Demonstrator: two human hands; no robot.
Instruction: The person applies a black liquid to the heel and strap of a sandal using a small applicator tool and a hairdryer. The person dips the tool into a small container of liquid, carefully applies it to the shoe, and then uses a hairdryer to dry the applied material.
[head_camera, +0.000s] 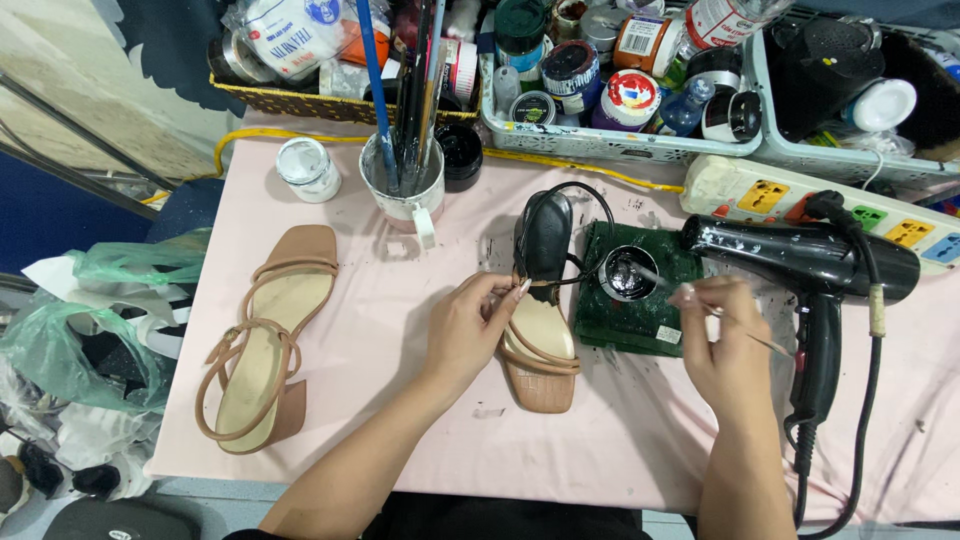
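Fingers of the left hand (470, 325) pinch the half-blackened sandal (540, 320) at mid-table, while the right hand (725, 345) grips a thin brush (700, 300) dipped in the paint pot (627, 272). Best to load little paint and keep the sandal pinned steady.

Matt tan leather sandal (540, 345), heel painted glossy black; shiny black plastic hairdryer (800, 258).

Two bare hands work on a strappy sandal at a cluttered pink table.

The left hand (470, 325) pinches the side of a tan sandal with a black-painted heel end (541, 318) at centre. At three o'clock, the right hand (728, 345) holds a thin brush (700, 305) whose tip reaches a small round tin of black paint (627, 273). A matching unpainted tan sandal (265, 335) lies at nine o'clock, a black hair dryer (805, 270) at the far right.
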